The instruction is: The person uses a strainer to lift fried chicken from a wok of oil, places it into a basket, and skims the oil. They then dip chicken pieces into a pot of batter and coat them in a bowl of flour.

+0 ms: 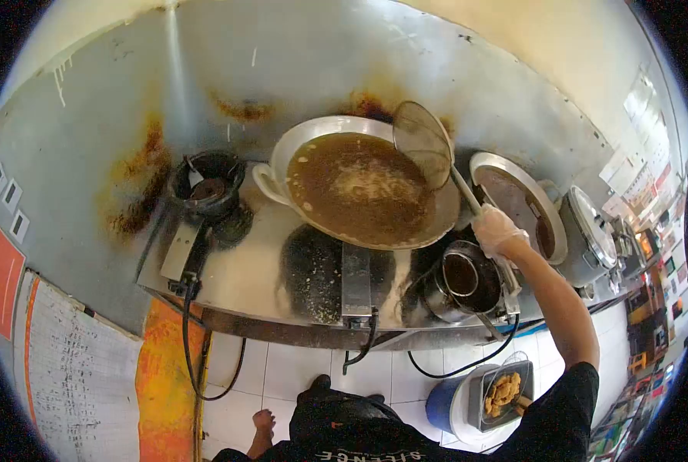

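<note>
My right hand (498, 229), in a clear plastic glove, is closed round the handle of a wire-mesh skimmer (422, 142). The skimmer's round mesh is tilted up over the right rim of a large wok (264, 183). Bubbling brown oil (359, 185) fills much of the wok, with small pale bits floating near its left side. Low beside my body hangs my left hand (263, 421), bare, its fingers curled in and nothing visible in them.
Right of the wok stand a metal pot with a strainer (461, 275), a second pan of brown liquid (558, 239) and a lidded pot (593, 227). A blackened burner (205, 189) is at left. Below, a basket of fried pieces (503, 394) rests on a bucket (441, 404); hoses (188, 346) hang down.
</note>
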Demonstrator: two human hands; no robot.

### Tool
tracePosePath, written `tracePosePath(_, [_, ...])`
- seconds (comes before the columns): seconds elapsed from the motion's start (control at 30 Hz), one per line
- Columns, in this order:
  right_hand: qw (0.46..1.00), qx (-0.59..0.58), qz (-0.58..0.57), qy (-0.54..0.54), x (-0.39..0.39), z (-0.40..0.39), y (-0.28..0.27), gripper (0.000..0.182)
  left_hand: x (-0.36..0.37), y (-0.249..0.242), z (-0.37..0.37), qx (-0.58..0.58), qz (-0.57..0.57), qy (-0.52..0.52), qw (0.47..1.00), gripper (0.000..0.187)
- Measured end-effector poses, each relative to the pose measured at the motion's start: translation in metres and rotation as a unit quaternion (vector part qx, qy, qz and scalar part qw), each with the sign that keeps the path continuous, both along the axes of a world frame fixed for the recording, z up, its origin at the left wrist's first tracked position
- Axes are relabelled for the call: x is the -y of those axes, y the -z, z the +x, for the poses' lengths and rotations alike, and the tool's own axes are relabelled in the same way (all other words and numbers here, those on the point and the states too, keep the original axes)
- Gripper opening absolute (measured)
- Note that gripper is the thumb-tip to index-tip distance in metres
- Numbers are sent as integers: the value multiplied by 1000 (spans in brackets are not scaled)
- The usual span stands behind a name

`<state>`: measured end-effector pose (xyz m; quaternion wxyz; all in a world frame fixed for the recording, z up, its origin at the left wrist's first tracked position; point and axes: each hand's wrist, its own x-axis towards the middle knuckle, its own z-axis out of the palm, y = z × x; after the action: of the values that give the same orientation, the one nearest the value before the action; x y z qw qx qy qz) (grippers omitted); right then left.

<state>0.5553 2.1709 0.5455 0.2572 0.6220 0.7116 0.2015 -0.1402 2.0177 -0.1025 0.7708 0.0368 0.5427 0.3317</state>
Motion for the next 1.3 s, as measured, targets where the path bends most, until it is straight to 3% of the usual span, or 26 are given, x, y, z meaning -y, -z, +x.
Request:
tracePosePath(0.03, [986, -113, -47, 109, -5, -22, -12, 23, 18, 26, -22, 105, -3, -24, 994, 15])
tracePosePath(0.1, [880, -351, -104, 303, -5, -79, -47, 20, 54, 6, -35, -168, -22, 89, 981, 15])
tracePosePath(0.13, [794, -461, -92, 385, -5, -97, -56, 18, 67, 2, -41, -241, -11, 158, 958, 15])
tracePosePath(0.2, [547, -688, 13, 477, 7, -114, -49, 16, 92, 2, -50, -325, 32, 291, 899, 15])
tracePosePath(0.3, [459, -771, -55, 439, 16, -125, -45, 16, 101, -1, -44, -367, 88, 396, 837, 15])
tracePosePath(0.4, [420, -801, -70, 421, 13, -136, -33, 21, 78, 6, -25, -366, 121, 401, 831, 15])
tracePosePath(0.5, [378, -827, -100, 404, 1, -154, -32, 25, 25, 9, 5, -287, 101, 268, 914, 15])
tracePosePath(0.57, [365, -847, -121, 366, -2, -160, -24, 25, -16, -2, 28, -176, 57, 106, 977, 16])
tracePosePath(0.63, [318, -859, -115, 385, -8, -159, -11, 25, -59, -44, 59, -133, 45, 10, 990, 16])
tracePosePath(0.73, [244, -889, -114, 369, -25, -171, -12, 26, -102, -98, 91, -223, 67, -31, 972, 14])
tracePosePath(0.83, [159, -915, -116, 353, -31, -171, 1, 27, -102, -92, 89, -157, 98, -36, 982, 16])
tracePosePath(0.9, [106, -928, -115, 339, -41, -174, 9, 26, -94, -62, 82, -203, 50, 30, 977, 18])
tracePosePath(0.93, [168, -935, -101, 295, -42, -176, 13, 26, -90, -51, 79, -171, 7, 9, 985, 18])
tracePosePath(0.97, [149, -943, -96, 283, -51, -178, 13, 26, -77, -34, 71, -93, -21, -63, 993, 17])
tracePosePath(1.0, [122, -950, -86, 275, -57, -183, 16, 26, -58, -17, 63, -98, 7, -28, 995, 17])
tracePosePath(1.07, [-24, -943, -93, 320, -60, -193, 9, 22, -25, -8, 44, -193, 72, 158, 966, 17])
tracePosePath(1.1, [35, -951, -84, 296, -61, -195, 15, 21, -11, -4, 35, -262, 132, 272, 917, 17])
tracePosePath(1.17, [168, -954, -65, 241, -65, -193, 23, 19, 11, -5, 28, -337, 202, 398, 829, 18])
tracePosePath(1.2, [333, -905, -6, 266, -69, -201, 19, 16, 21, -6, 23, -358, 224, 434, 796, 18])
tracePosePath(1.3, [350, -906, 6, 239, -49, -223, -2, 16, 25, -4, 15, -380, 242, 476, 755, 19])
